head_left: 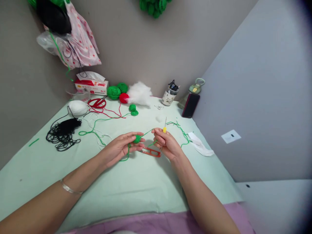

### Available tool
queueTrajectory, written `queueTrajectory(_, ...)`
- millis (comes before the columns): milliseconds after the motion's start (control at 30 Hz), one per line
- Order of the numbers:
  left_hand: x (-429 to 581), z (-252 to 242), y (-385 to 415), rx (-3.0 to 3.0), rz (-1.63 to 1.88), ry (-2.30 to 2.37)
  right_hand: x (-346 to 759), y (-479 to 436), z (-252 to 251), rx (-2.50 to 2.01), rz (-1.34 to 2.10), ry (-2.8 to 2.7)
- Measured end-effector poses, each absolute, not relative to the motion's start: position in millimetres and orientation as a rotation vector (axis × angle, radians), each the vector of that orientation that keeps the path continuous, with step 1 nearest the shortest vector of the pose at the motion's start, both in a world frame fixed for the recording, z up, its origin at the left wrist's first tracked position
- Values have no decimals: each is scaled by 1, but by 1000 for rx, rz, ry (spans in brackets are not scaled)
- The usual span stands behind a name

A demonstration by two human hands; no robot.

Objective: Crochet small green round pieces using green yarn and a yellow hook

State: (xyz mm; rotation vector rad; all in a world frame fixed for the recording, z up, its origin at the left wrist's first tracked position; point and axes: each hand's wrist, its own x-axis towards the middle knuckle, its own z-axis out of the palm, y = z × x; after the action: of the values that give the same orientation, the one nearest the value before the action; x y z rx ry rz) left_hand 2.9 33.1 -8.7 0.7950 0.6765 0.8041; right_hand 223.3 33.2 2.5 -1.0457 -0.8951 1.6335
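My left hand [119, 148] pinches a small green crocheted piece [136, 139] between thumb and fingers, over the pale green table [136, 182]. A strand of green yarn [147, 132] runs from it to my right hand [165, 143], whose fingers are closed round a crochet hook with a yellow grip [165, 127] that points up. Red thread snips [151, 151] lie on the table just under and between both hands. A silver bracelet [70, 189] sits on my left wrist.
Black yarn [63, 133], a white yarn ball [78, 108], red scissors [97, 103], green and red crocheted balls [118, 92], white stuffing [140, 93] and a tissue box [91, 85] lie at the back left. A bottle [170, 95], a phone [190, 105] and white cloth [201, 144] sit right.
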Motion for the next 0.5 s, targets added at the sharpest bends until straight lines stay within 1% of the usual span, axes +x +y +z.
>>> queueTrajectory(500,0,-14,34,894,862,759,224,34,1,-1054,1666,-923)
